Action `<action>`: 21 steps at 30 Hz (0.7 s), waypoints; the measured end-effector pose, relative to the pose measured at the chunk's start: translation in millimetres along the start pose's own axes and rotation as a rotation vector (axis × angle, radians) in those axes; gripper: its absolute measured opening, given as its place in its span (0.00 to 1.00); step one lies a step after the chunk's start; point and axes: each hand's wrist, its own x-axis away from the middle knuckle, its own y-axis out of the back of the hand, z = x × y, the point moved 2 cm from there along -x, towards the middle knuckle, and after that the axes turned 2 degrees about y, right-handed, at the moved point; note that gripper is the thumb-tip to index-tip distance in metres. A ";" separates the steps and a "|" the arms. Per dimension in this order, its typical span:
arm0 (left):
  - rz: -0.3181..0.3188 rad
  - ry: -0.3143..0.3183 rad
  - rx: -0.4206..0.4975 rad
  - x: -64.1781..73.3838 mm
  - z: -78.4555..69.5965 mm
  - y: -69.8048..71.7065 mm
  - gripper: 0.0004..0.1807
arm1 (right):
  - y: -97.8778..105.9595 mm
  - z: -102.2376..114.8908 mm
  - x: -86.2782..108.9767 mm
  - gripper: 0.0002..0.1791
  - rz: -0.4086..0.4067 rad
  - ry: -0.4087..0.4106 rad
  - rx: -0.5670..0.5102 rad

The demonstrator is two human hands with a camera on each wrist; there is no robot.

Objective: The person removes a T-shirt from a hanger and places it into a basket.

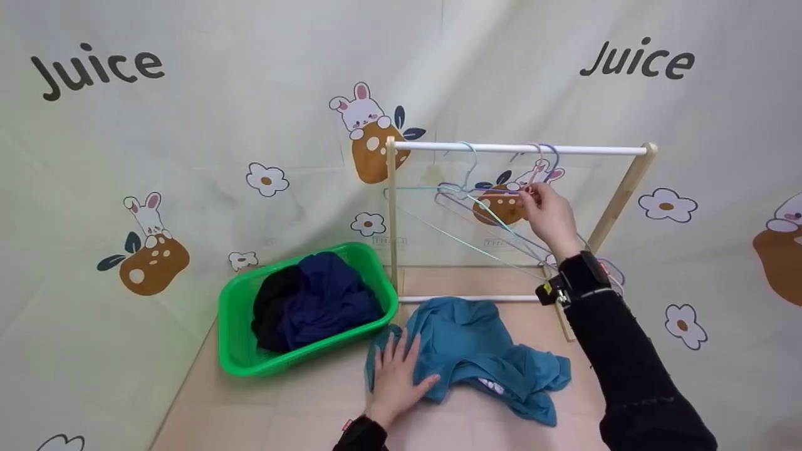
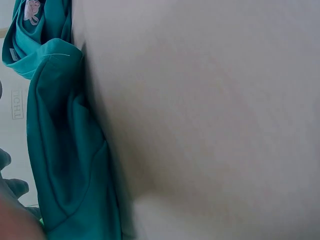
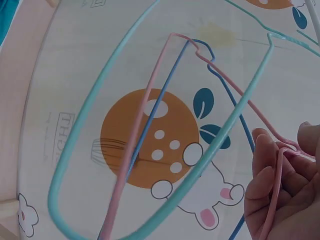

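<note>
My right hand [image 1: 551, 216] is raised at the drying rack [image 1: 501, 148], its thumb and fingers pinching the neck of a pink clothes hanger [image 3: 123, 172]. Around it are a mint hanger [image 3: 53, 197] and a blue hanger [image 3: 161, 102]; in the head view, all the hooks are up at the rack's white top bar. Down on the table, a teal shirt [image 1: 470, 341] lies crumpled in front of the rack. With fingers spread, my left hand [image 1: 396, 379] rests on the shirt's left part. In the left wrist view, teal folds and a small white print appear along the left side.
A green basket [image 1: 229, 329] stands left of the rack, holding dark blue cloth [image 1: 329, 300] and black cloth [image 1: 269, 313]. A patterned curtain [image 1: 250, 113] hangs behind everything. The rack's wooden feet and lower white bar [image 1: 514, 299] sit just behind the shirt.
</note>
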 end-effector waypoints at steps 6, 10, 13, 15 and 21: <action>0.057 0.065 -0.009 -4.2 2.1 -6.7 0.55 | -2.5 -3.8 11.7 0.26 -0.004 0.094 0.084; 0.105 0.123 0.012 -6.0 4.8 -12.2 0.59 | -4.5 -8.8 21.2 0.31 -0.020 0.159 0.115; 0.141 0.162 0.026 -6.6 7.1 -16.0 0.61 | -6.9 -15.0 29.3 0.34 -0.038 0.213 0.144; 0.156 0.185 0.025 -6.7 8.5 -17.8 0.62 | -8.9 -19.3 34.1 0.35 -0.049 0.251 0.164; 0.160 0.211 -0.015 -6.5 11.8 -19.3 0.64 | -12.3 -26.9 48.8 0.39 -0.061 0.305 0.233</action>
